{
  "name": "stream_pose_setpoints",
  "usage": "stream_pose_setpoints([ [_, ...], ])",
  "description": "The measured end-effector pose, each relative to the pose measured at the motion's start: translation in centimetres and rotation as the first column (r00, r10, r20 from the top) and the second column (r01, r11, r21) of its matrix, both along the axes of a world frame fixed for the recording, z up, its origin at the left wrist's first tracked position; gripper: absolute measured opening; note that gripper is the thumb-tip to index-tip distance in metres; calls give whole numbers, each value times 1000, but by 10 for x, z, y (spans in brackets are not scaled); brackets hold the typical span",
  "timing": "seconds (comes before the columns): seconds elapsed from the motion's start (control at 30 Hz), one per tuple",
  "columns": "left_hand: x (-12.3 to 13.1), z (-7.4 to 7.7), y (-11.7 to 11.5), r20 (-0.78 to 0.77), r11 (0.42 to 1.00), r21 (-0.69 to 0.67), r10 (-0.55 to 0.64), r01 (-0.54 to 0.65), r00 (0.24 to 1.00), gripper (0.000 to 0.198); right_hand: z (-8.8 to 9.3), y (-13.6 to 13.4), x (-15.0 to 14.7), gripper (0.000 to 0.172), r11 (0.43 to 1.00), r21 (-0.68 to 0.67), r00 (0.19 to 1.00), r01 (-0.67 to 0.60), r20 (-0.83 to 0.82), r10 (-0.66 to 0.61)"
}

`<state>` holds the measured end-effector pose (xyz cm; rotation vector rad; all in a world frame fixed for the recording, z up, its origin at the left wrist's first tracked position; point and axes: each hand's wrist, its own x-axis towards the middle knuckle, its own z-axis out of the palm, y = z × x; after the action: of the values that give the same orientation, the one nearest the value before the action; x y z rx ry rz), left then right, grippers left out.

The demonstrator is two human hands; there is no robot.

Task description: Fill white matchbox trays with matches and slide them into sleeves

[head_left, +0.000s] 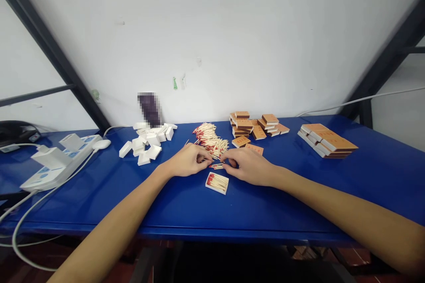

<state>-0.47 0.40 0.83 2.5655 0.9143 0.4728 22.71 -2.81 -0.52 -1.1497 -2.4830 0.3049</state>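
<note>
Matches [211, 141]: heaped loose in the middle of the blue tabletop [265, 212], just to the far side of both hands
Few matches [217, 166]: set apart from the heap on its near side, lying between the fingertips of the two hands
Left hand [187, 160]: at left ends of the few matches, thumb and forefinger tips close together; cannot tell whether gripping any
Right hand [249, 166]: at right ends of same, fingers and thumb curved; cannot tell whether its grip holds one
Filled tray [215, 189]: white, on the near side of both hands, red heads toward left
White trays [146, 141]: jumbled to the left, far side
Orange boxes [244, 124]: loosely stacked to the right of the heap
Block of boxes [328, 139]: farther right, neatly stacked
Power strip [59, 163]: left, plugs and cables attached
</note>
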Motion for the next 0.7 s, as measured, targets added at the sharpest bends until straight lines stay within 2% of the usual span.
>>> stream_pose_setpoints([
  [0.2,-3,0,2,-32,996,-64,-69,67,997,24,0,0,0,15,1000,-10,1000,-9,0,9],
  [0.47,-5,2,1,-28,993,-98,-65,62,997,24,-4,2,1,14,1000,-5,1000,-29,1,29],
  [0.57,-8,4,2,-42,998,-55,-45,43,998,24,-5,2,1,15,999,2,999,-32,-2,32],
  [0.7,-16,10,7,-74,992,105,72,-64,995,25,-3,1,1,15,999,9,999,-54,-5,54],
])
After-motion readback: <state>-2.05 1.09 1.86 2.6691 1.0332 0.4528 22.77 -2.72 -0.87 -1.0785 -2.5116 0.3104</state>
